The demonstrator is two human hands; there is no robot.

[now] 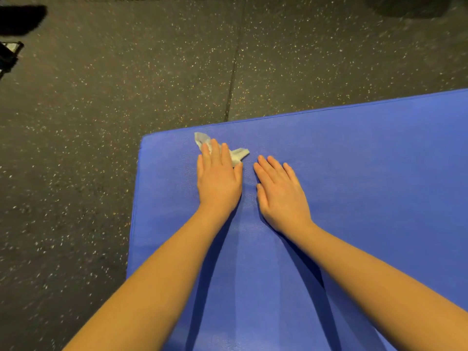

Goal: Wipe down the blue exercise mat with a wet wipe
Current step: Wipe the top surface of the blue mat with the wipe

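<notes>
Blue exercise mat [354, 173] on the floor [101, 122], ten o'clock corner: the wet wipe [239, 154] is pinned under the left hand's [219, 183] flat fingers for pressure; the right hand [281, 196] is braced beside, fingers released.

We read no text, label, brand, number or sign on the blue mat [329, 173], the wet wipe [239, 154] or the speckled floor [126, 84]. The dark object [10, 55] at the left edge is too blurred to read.

The left arm [164, 274] and right arm [374, 279] stretch forward, bare. The left hand [219, 179] lies palm down, fingers straight and together. The right hand [281, 193] lies flat just beside it, fingers angled leftward.
</notes>
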